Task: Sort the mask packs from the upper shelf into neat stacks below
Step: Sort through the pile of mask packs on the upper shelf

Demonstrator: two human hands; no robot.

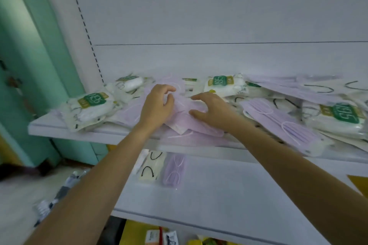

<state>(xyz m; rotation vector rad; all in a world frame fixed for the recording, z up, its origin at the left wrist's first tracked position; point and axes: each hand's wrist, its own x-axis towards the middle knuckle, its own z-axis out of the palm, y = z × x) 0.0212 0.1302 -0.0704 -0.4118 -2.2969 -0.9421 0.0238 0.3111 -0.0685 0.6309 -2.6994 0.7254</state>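
Though a start shows on the lower white metal shelf [239, 195], I'd say this job is barely begun. The upper white metal shelf [49, 124] carries a big jumbled heap of plastic-wrapped mask packs [278, 123] running right across it. There are lilac pleated ones, puffy white ones with green labels [342, 115] and cream ones with black ear loops, all overlapping at odd angles, some poking over the front edge. Down below, tucked just under the upper shelf's lip, there are only three little piles side by side. There's a flat lilac pack [174, 173], a cream pack with black loops [152, 167] touching it on the left, and a pale whitish pack [142, 162] at the far left that's too blurry to call. So nearly everything is left to move.

Both bare forearms reach up and forward to the middle of the heap. There the hands meet over one lilac pleated mask pack [191, 123] lying on top of the pile near the front edge. The left hand [157, 105] has its fingers curled in and looks to be pinching that pack's left end. The right hand [211, 109] is arched over the right end with its thumb against the near edge. Whether it has actually closed on the pack, I can't tell from the blur.
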